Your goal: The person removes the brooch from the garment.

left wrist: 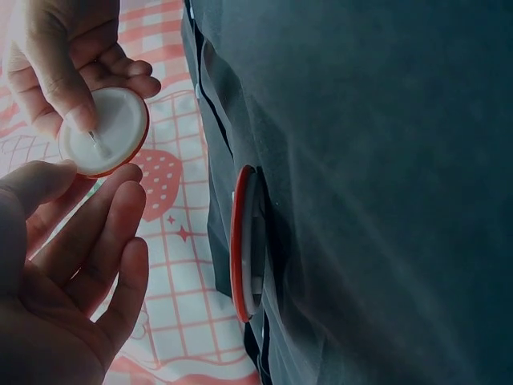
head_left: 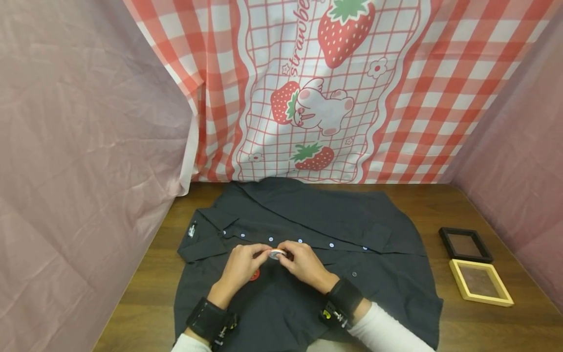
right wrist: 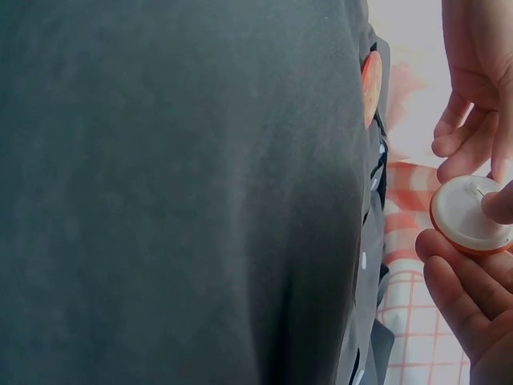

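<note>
Red-and-white checked curtain hangs at twelve o'clock, printed with strawberries, while creased, satiny pink cloth lines the left side above a grained brown wooden table. Across that wood spreads a dark shirt, matt and softly rumpled, its pointed collar out at nine o'clock, its small round buttons running in a line from about ten o'clock round to three.

And centre stage, raised above the shirt, it's a round badge: smooth white back, orange-red rim, thin metal pin showing! Left hand has its rim lightly between thumb and fingertips, the gap just the badge's edge, other fingers loosely bent. Right hand takes the firmer pinch, thumb pressed flat on the back by the pin, fingers behind.

Between seven and eight o'clock from it, partly covered by the left hand, sits a second badge, red and disc-shaped, on the shirt. Way out at three o'clock, two squarish frames: a black frame, and just beside it, slightly nearer four, a pale yellow frame.
</note>
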Available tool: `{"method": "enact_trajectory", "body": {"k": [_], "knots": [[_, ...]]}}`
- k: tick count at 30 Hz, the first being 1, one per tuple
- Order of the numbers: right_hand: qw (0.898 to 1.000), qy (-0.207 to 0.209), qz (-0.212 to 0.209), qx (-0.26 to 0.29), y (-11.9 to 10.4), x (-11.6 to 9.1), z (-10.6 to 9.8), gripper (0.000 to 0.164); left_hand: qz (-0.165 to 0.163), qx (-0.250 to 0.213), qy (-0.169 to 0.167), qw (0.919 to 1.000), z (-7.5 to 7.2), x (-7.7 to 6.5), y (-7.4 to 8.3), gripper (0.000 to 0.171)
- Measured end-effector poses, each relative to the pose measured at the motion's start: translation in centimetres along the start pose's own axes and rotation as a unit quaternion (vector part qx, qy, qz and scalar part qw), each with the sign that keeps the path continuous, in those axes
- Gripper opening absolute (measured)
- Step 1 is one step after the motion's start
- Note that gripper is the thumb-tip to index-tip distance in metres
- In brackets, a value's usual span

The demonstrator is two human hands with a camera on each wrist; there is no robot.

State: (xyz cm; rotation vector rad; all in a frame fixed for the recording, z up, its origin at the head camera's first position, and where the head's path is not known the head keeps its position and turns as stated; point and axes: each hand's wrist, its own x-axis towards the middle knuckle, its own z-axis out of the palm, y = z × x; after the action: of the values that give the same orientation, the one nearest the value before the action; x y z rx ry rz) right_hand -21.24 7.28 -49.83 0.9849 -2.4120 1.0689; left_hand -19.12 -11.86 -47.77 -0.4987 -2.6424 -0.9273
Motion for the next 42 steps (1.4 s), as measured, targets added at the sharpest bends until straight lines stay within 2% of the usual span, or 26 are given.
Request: {"method": "enact_trajectory", "body": {"k": [8,16,30,42], "knots": [[1.000,0.008,0.008,-0.001,-0.02,-0.08,-0.02,0.005,0.006,0.002,0.003,1.0000,-0.03,0.03,0.13,0.014],[1.000,0.009,0.012,-0.003,-0.18,-0.31,-0.15,0.006,-0.004,0.008,-0.002,1.0000,0.00,-0.17,0.30,0.014],[1.000,0.015,0.012,0.002,-0.26,-0.24,-0.38,0.007,-0.002,0.000,0.035,0.9994,0.29,-0.27,0.37,0.011],[0.999,0.000,0.031,0.035,-0.46,-0.16,-0.65,0.008,-0.006,-0.009,0.034,0.9994,0.19,-0.23,0.44,0.013]]}}
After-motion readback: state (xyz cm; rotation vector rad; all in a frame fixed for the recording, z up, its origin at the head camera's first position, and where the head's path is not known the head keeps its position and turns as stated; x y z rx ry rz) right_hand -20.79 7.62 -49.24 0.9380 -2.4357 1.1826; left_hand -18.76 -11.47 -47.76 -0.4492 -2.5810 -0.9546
